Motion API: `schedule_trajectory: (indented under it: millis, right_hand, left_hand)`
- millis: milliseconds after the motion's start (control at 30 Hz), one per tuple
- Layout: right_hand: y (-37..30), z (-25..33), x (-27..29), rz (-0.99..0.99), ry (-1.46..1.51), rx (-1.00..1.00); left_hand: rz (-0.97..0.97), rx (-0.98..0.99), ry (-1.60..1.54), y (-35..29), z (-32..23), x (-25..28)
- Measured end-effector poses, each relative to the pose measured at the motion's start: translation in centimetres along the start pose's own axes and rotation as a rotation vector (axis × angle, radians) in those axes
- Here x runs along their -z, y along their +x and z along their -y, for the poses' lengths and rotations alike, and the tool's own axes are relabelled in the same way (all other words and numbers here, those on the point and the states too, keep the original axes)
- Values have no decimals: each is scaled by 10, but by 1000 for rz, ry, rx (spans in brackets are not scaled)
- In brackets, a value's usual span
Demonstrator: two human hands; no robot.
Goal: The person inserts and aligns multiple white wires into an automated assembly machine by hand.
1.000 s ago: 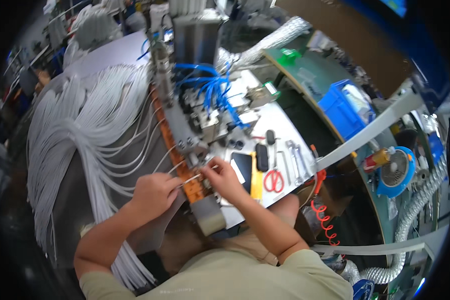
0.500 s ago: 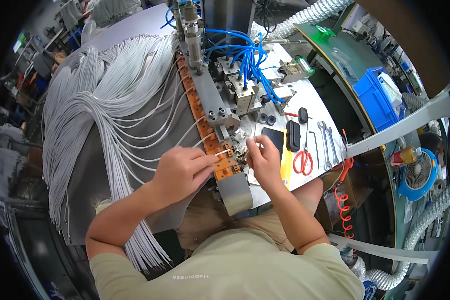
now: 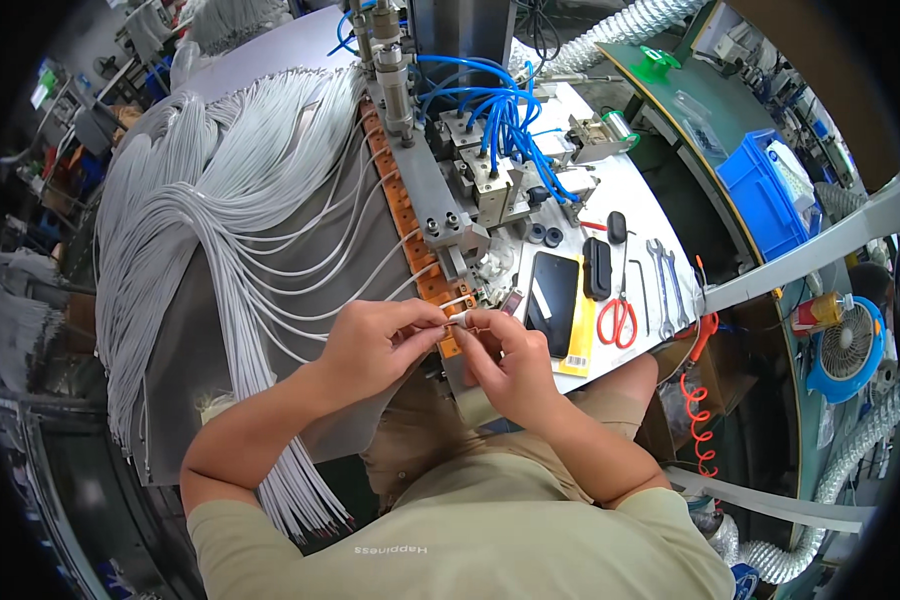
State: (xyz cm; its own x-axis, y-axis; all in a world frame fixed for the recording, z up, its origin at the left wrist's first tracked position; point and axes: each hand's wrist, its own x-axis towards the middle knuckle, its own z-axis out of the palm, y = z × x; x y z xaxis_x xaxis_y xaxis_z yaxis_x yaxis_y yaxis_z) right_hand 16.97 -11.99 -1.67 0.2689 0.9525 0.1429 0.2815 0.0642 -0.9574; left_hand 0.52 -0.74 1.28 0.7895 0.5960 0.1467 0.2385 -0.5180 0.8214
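Observation:
My left hand is closed in a pinch at the near end of an orange-copper rail. It grips the tip of a white cable, mostly hidden by the fingers. My right hand meets it there, thumb and forefinger pinching a small white piece against the cable tip. Just beyond the fingertips, another white cable end lies across the rail. Several white cables run from the rail to a large cable bundle on the left.
A metal press with blue air hoses stands along the rail. On the white table to the right lie a black phone, a yellow packet, red-handled scissors, wrenches and a black case.
My right hand has moved left and nearer, away from the small parts beside the phone, and its fingertips now meet my left hand's. The left hand has shifted slightly right. The phone shows more fully.

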Motion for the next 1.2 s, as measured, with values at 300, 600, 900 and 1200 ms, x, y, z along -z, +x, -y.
schedule_trajectory:
  millis: [300,600,900,1200]
  right_hand:
    - [3,-3,0,69,-5,22]
    - [13,-10,9,24,-291,515]
    - [17,-27,22,-18,-281,306]
    - [36,-59,8,-199,102,-61]
  left_hand:
    - [34,-24,8,-2,4,1]
    - [236,150,-242,-4,0,11]
    - [663,8,604,-33,-7,96]
    - [741,-353,1288,-66,18,164]
